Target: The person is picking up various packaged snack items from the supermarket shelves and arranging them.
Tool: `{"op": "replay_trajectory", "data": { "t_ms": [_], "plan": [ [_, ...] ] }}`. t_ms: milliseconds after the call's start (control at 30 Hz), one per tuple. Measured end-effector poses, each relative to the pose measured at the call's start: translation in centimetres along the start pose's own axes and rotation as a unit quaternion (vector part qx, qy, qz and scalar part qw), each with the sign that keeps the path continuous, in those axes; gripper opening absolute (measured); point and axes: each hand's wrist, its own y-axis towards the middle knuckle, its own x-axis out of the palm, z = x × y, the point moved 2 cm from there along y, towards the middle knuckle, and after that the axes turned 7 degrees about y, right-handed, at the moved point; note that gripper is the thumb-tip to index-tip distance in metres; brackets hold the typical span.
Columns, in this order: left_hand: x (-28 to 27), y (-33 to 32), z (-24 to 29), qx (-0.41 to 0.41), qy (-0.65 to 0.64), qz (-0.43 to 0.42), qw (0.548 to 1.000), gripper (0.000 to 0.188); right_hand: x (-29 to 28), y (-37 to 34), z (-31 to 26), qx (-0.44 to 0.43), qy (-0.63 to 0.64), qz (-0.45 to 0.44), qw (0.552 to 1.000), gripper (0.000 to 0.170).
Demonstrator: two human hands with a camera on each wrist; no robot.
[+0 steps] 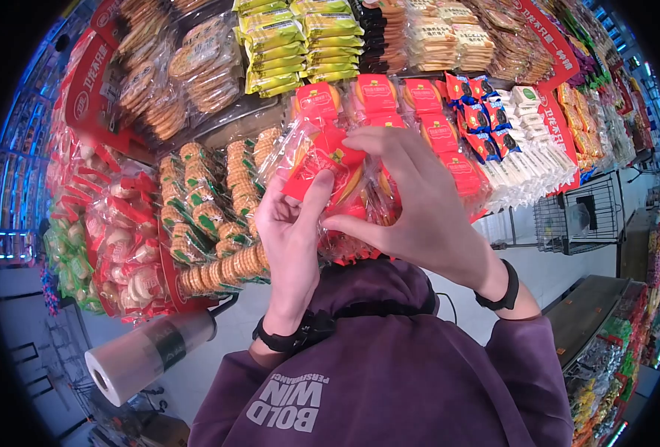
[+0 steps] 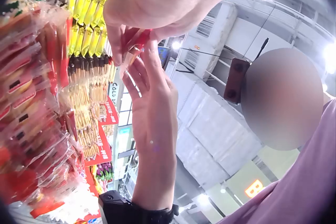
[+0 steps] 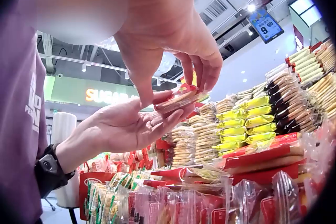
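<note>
A flat biscuit packet (image 1: 322, 165) with a red label and clear wrapper is held tilted above the display. My left hand (image 1: 289, 235) grips it from below, thumb over the label and fingers underneath. In the right wrist view, the left palm (image 3: 113, 127) faces up under the packet (image 3: 178, 101). My right hand (image 1: 427, 197) arches over it, fingertips at the packet's upper edge and thumb near its lower edge. From the left wrist view, the right hand (image 2: 152, 108) reaches up to the packet (image 2: 135, 43), with part of it hidden by the left hand.
Matching red packets (image 1: 441, 134) are stacked just beyond the hands. Around them lie yellow packets (image 1: 274, 48), round crackers (image 1: 196, 186), blue packets (image 1: 482, 115) and white sticks (image 1: 527, 160). A plastic bag roll (image 1: 132, 357) stands at the lower left, a wire basket (image 1: 579, 212) at right.
</note>
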Motion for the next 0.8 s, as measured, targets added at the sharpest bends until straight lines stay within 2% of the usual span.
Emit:
{"op": "replay_trajectory", "data": {
  "t_ms": [167, 267, 300, 367, 433, 500, 533, 600, 667, 700, 800],
  "plan": [
    [-0.2, 0.3, -0.7, -0.037, 0.016, -0.006, 0.999, 0.036, 1.0, 0.4, 0.2, 0.021, -0.02, -0.03, 0.999, 0.071],
    [-1.3, 0.4, -0.7, -0.091, 0.128, -0.058, 0.986, 0.037, 0.7, 0.4, 0.9, 0.028, -0.009, -0.064, 0.998, 0.07],
    [-1.5, 0.3, -0.2, -0.12, 0.131, -0.07, 0.982, 0.039, 0.4, 0.7, 1.1, 0.056, -0.008, -0.102, 0.993, 0.07],
    [-2.2, 0.3, -0.9, -0.049, 0.165, -0.041, 0.984, 0.04, -0.3, 2.0, 2.0, 0.113, -0.007, -0.176, 0.978, 0.071],
    [-2.2, 0.0, -0.4, 0.021, 0.184, 0.008, 0.983, 0.043, -0.6, 3.1, 3.4, 0.049, -0.034, -0.202, 0.978, 0.071],
    [-2.8, 0.3, -0.1, 0.092, 0.318, 0.014, 0.943, 0.047, -0.1, 3.9, 5.1, -0.003, -0.065, -0.22, 0.973, 0.071],
    [-3.2, 0.5, 0.1, 0.127, 0.384, 0.017, 0.915, 0.049, 0.4, 4.4, 5.6, 0.0, -0.067, -0.246, 0.967, 0.07],
    [-3.9, 1.0, -0.6, 0.145, 0.465, -0.009, 0.873, 0.049, 1.2, 5.5, 6.2, 0.006, -0.073, -0.297, 0.952, 0.069],
    [-3.8, 1.2, -0.8, 0.187, 0.53, -0.03, 0.827, 0.045, 2.1, 6.2, 7.1, -0.047, -0.08, -0.312, 0.945, 0.066],
    [-3.7, 1.3, -0.8, 0.156, 0.515, -0.047, 0.842, 0.043, 2.6, 6.3, 7.5, -0.073, -0.083, -0.319, 0.941, 0.065],
    [-4.0, 1.5, -1.5, 0.185, 0.569, -0.111, 0.793, 0.043, 3.3, 6.4, 8.5, -0.13, -0.101, -0.332, 0.929, 0.057]
  ]
}}
